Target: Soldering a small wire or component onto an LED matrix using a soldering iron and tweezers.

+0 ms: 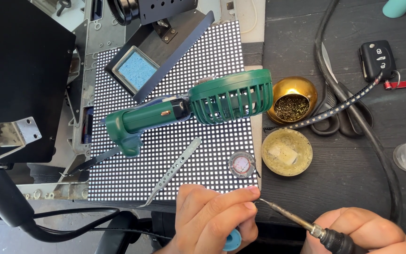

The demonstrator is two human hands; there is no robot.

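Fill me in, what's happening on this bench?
A person is soldering at the near edge of an LED matrix panel. The right hand holds a soldering iron, its tip meeting the fingertips of the left hand, which holds a blue-ended spool, likely solder. A green handheld fan and metal tweezers lie on the panel; a brass-wool tip cleaner and flux tin sit to its right.

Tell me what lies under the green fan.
The green fan rests on a dotted LED panel, whose white grid shows around it and through the guard slots. The panel directly beneath the handle is covered. Tweezers lie beside it, not under.
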